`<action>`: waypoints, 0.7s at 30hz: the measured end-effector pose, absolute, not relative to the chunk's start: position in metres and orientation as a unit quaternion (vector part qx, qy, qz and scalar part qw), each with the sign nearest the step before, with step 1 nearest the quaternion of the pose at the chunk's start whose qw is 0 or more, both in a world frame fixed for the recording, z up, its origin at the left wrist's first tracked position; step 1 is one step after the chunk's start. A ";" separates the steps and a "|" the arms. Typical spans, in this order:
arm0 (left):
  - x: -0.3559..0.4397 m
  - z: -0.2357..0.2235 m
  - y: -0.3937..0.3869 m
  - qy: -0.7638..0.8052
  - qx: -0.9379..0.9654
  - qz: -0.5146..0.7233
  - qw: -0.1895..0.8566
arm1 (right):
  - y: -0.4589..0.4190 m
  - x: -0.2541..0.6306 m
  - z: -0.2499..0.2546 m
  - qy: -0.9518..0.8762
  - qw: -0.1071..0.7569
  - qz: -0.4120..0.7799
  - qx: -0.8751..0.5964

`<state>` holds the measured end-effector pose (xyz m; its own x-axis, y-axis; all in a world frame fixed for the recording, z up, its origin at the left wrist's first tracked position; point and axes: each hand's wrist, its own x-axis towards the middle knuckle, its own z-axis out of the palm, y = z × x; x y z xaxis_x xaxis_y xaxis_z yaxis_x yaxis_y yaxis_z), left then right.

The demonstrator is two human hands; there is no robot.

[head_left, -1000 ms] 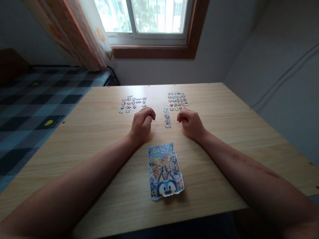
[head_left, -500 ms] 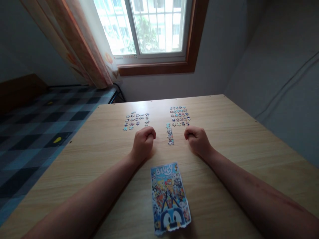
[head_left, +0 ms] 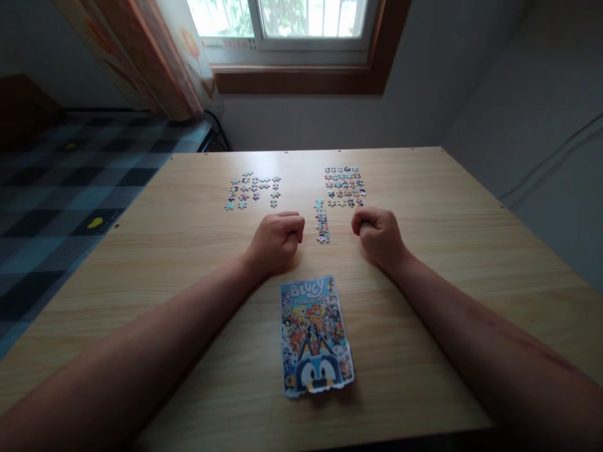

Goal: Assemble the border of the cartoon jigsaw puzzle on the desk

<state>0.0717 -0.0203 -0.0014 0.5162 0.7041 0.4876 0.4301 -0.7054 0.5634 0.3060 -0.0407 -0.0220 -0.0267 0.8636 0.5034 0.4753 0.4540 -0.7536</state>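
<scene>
My left hand (head_left: 277, 241) rests on the table as a closed fist, with no object showing in it. To the right, my right hand (head_left: 380, 235) is curled into a fist too, and nothing shows between its fingers. Between the two fists lies a narrow upright strip of joined jigsaw pieces (head_left: 323, 223), touched by neither hand. Loose jigsaw pieces (head_left: 256, 196) are spread beyond my left hand. Another group of loose pieces (head_left: 345, 184) sits in rows just beyond my right hand. Nearer to me, between my forearms, is a colourful "Bluey" picture sheet (head_left: 315, 333) with a torn lower edge.
Everything lies on a light wooden table (head_left: 424, 207). A bed with a checked cover (head_left: 117, 163) stands at the left. Past the far edge are a wall, an orange curtain (head_left: 155, 56) and a window (head_left: 311, 19). A cable (head_left: 551, 157) runs along the right wall.
The view tilted up and then back down. My left fist has turned slightly, its knuckles now pointing more to the right. My right hand has closed tighter and shifted slightly away from the strip.
</scene>
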 end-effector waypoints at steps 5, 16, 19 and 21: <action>0.073 -0.003 -0.019 0.342 0.852 0.354 0.176 | -0.042 0.304 -0.019 -0.724 0.472 0.166 -0.474; 0.075 0.001 -0.024 0.344 0.901 0.222 0.143 | -0.044 0.301 -0.019 -0.776 0.434 0.127 -0.439; 0.077 0.004 -0.031 0.331 0.921 0.180 0.095 | -0.046 0.299 -0.020 -0.786 0.422 0.134 -0.431; 0.078 0.005 -0.035 0.328 0.930 0.148 0.070 | -0.046 0.298 -0.021 -0.787 0.423 0.131 -0.429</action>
<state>0.0780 -0.0355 0.0049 0.7409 0.6311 0.2300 0.5894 -0.7750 0.2278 0.2978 -0.0464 -0.0210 -0.2733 0.7867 0.5536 0.5646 0.5971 -0.5698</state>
